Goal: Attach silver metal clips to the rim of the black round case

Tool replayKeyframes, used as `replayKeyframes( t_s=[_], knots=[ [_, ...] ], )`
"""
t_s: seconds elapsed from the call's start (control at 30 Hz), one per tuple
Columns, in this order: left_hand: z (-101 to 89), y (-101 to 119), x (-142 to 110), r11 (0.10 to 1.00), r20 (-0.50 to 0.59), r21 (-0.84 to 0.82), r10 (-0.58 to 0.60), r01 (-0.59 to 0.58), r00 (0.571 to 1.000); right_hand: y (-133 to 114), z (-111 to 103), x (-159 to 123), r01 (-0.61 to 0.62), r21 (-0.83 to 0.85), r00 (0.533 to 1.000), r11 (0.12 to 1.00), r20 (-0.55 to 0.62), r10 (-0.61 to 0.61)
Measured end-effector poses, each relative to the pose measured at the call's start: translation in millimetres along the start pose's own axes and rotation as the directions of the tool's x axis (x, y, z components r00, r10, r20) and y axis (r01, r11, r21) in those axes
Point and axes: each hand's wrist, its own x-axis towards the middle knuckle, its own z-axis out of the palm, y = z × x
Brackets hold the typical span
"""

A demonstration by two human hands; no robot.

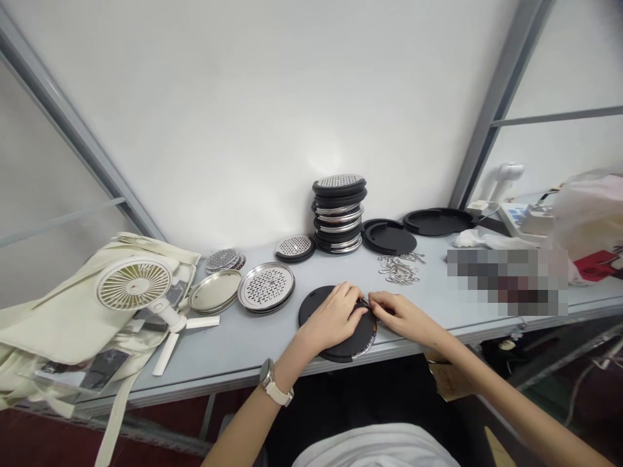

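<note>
Near the table's front edge lies a round black disc [348, 342] with a shiny metal rim along its right side. My left hand [333, 316] rests over it, fingers curled and thumb bent towards the right rim, gripping the disc. At that same rim, my right hand [396, 316] is closed in a pinch; a small metallic bit shows between the two hands, too covered to name. Behind my right hand is a loose pile of small metal clips [400, 269]. To the left lies a silver perforated grater plate [267, 287] on a short stack.
A tall stack of black and silver discs [339, 217] stands against the wall. Black trays [389, 239] lie to its right. Plain metal plates [215, 290], a white fan [136, 285] and a cream bag [73, 324] occupy the left; a plastic bag [586, 220] sits far right.
</note>
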Motion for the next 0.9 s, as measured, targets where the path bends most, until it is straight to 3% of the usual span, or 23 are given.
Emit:
replayKeyframes(
  t_s=[0.53,0.9],
  knots=[
    [-0.7,0.8,1.4,0.999,0.015,0.018,0.031,-0.032,0.999,2.7,0.5,0.4,-0.013,0.03,1.0,0.999,0.009,0.013],
    [1.7,0.0,0.7,0.999,-0.022,-0.038,-0.02,0.019,1.0,1.0,0.3,-0.6,0.0,0.02,1.0,1.0,-0.001,0.0]
  ],
)
